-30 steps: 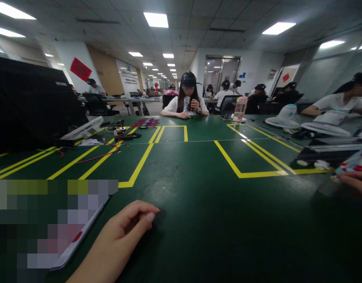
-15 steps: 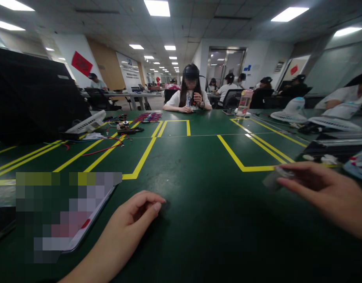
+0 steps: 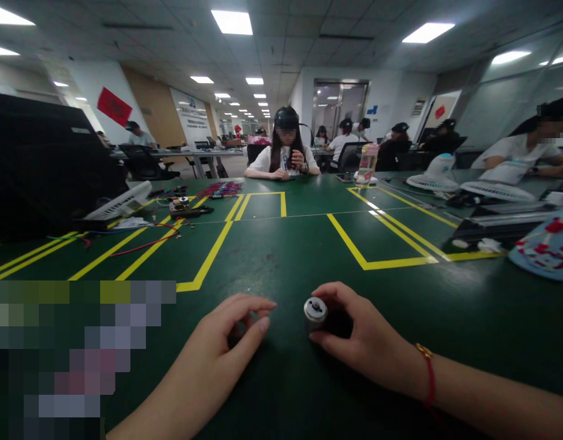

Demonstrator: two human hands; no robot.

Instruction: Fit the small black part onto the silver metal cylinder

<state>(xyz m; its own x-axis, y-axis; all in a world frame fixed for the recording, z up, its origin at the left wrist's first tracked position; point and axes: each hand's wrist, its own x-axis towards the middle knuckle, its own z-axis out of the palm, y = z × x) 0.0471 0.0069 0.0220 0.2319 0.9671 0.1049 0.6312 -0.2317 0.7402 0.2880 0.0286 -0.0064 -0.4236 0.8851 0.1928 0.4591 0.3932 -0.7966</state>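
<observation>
A small silver cylindrical motor (image 3: pixel 315 310) is upright at the near middle of the green table (image 3: pixel 281 244), its round end face with a central boss and small holes turned up. My right hand (image 3: pixel 350 321) grips it from the right side, thumb and fingers around its body. Whether its base touches the table I cannot tell. To the left of the motor, my left hand (image 3: pixel 238 321) hovers low over the table or rests on it, empty, with fingers curved and a gap between fingertips and thumb.
Yellow tape (image 3: pixel 345 241) marks out areas on the table. At the left lie a white fan (image 3: pixel 121 200), a red wire (image 3: pixel 146 243) and a bundle of coloured wires (image 3: pixel 221 189). A bottle (image 3: pixel 366 165) and white fans (image 3: pixel 432 174) stand at the right. A person (image 3: pixel 286 146) sits opposite.
My right hand has carried the motor leftward from the right side to the middle, close to my left hand. The left hand keeps nearly the same pose. The view has shifted slightly.
</observation>
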